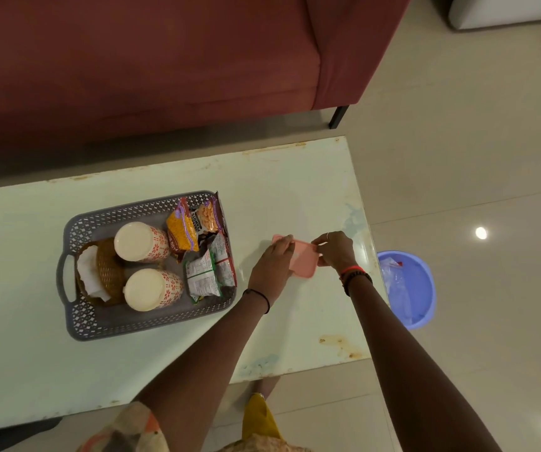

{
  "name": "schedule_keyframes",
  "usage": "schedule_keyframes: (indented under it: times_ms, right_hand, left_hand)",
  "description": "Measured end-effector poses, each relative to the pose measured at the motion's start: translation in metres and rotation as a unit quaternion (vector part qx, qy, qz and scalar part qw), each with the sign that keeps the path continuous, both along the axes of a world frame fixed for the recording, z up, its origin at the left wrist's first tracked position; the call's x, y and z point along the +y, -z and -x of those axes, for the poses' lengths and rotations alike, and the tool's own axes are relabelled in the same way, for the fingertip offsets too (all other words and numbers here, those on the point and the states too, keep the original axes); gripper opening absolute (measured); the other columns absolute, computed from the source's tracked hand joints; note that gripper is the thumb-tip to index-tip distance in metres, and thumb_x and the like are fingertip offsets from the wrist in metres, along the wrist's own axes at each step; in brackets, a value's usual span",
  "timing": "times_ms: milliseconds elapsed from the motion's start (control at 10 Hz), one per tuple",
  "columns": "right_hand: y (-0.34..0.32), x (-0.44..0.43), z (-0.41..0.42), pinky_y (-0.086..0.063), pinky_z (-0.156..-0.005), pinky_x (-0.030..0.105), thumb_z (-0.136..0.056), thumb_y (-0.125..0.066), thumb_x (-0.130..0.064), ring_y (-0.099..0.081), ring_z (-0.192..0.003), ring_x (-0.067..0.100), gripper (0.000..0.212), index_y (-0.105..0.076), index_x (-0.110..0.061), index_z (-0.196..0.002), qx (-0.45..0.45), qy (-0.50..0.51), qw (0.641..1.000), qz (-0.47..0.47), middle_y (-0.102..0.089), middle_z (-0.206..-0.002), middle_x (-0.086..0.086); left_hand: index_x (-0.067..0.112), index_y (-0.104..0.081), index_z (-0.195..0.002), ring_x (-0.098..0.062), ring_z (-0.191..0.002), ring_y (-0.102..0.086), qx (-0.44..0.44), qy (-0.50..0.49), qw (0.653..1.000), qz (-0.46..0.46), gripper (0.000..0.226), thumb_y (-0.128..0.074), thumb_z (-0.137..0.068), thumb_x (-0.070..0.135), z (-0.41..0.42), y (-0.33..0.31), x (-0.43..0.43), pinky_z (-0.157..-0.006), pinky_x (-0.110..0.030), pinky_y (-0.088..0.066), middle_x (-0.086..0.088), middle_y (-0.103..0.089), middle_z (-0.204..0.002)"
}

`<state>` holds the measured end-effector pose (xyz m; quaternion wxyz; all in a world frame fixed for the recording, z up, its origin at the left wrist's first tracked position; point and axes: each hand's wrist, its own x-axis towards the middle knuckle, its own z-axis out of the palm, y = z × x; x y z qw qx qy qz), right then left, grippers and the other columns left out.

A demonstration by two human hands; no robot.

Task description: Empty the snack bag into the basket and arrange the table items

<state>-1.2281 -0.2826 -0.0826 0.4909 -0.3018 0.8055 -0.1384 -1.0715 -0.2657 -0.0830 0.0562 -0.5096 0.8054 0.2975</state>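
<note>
Near the right edge of the pale, stained tabletop (295,190), a smooth pink flat item (305,261) with rounded corners lies between both hands. The left grip (274,265) curls its fingers over the item's far left end; the right grip (334,252) pinches its right side. Toward the tabletop's middle sits a grey perforated plastic basket (151,327) holding glossy snack packets (202,282), their print too small to read, two cream-lidded cups (142,241) with an orange floral pattern, and a brown woven holder (109,272).
</note>
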Motion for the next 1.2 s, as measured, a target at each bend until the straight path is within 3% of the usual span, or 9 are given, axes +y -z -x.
schedule_keyframes:
  times_ms: [300, 500, 600, 800, 900, 1000, 1200]
  right_hand:
    - [-0.003, 0.021, -0.039, -0.058, -0.076, 0.037, -0.083, -0.055, 0.014, -0.066, -0.075, 0.033, 0.017, -0.065, 0.009, -0.096, -0.087, 0.158, 0.984, -0.002, -0.064, -0.094, 0.023]
    - [0.000, 0.009, -0.077, -0.059, -0.074, 0.037, -0.083, -0.054, 0.012, -0.064, -0.071, 0.029, 0.031, -0.061, 0.002, -0.111, -0.121, 0.150, 0.981, 0.010, -0.063, -0.101, 0.022]
    - [0.000, 0.007, -0.091, -0.060, -0.071, 0.033, -0.085, -0.054, 0.008, -0.063, -0.068, 0.025, 0.030, -0.062, 0.000, -0.113, -0.113, 0.119, 0.986, 0.010, -0.064, -0.101, 0.019]
    - [-0.003, 0.008, -0.104, -0.056, -0.084, 0.034, -0.090, -0.054, -0.006, -0.065, -0.082, 0.027, 0.034, -0.059, -0.005, -0.124, -0.106, 0.051, 0.993, -0.011, -0.067, -0.113, 0.021]
    - [-0.008, 0.008, -0.099, -0.042, -0.106, 0.035, -0.094, -0.053, -0.017, -0.060, -0.116, 0.030, 0.041, -0.052, -0.007, -0.133, -0.042, -0.039, 0.998, 0.000, -0.059, -0.132, 0.015]
    - [-0.018, 0.009, -0.099, -0.035, -0.109, 0.031, -0.096, -0.051, -0.025, -0.050, -0.127, 0.027, 0.044, -0.048, -0.007, -0.137, 0.024, -0.100, 0.994, 0.038, -0.054, -0.137, 0.016]
    - [-0.044, 0.025, -0.120, -0.022, -0.119, 0.039, -0.097, -0.044, -0.043, -0.023, -0.143, 0.032, 0.061, -0.032, -0.010, -0.147, 0.170, -0.267, 0.940, 0.129, -0.033, -0.152, 0.016]
  left_hand:
    - [0.006, -0.013, -0.149, -0.023, -0.147, -0.017, -0.021, -0.051, 0.998, 0.032, 0.065, -0.047, -0.096, 0.020, -0.016, -0.012, 0.001, -0.121, -0.032, -0.018, -0.009, -0.015, -0.158]
    - [0.005, -0.015, -0.149, -0.025, -0.146, -0.016, -0.013, -0.100, 0.994, 0.033, 0.059, -0.037, -0.095, 0.001, -0.030, -0.012, -0.002, -0.119, -0.033, -0.023, -0.010, -0.015, -0.158]
    - [0.005, -0.017, -0.148, -0.024, -0.146, -0.017, 0.001, -0.109, 0.993, 0.035, 0.059, -0.038, -0.093, 0.000, -0.033, -0.013, -0.004, -0.119, -0.035, -0.024, -0.010, -0.017, -0.158]
    - [0.007, -0.021, -0.147, -0.022, -0.144, -0.022, 0.018, -0.113, 0.992, 0.056, 0.058, -0.041, -0.093, 0.003, -0.035, -0.021, -0.009, -0.117, -0.033, -0.027, -0.010, -0.022, -0.156]
    - [0.007, -0.021, -0.147, -0.022, -0.145, -0.022, 0.003, -0.102, 0.991, 0.091, 0.056, -0.040, -0.094, 0.008, -0.043, -0.027, -0.014, -0.119, -0.034, -0.025, -0.009, -0.022, -0.156]
    - [0.008, -0.018, -0.148, -0.024, -0.147, -0.018, -0.016, -0.090, 0.988, 0.120, 0.056, -0.038, -0.097, 0.019, -0.051, -0.037, -0.016, -0.122, -0.037, -0.018, -0.009, -0.020, -0.158]
    - [0.010, -0.007, -0.151, -0.023, -0.149, -0.005, -0.109, -0.108, 0.972, 0.180, 0.067, -0.028, -0.098, 0.046, -0.104, -0.060, -0.006, -0.120, -0.045, -0.002, -0.008, -0.009, -0.160]
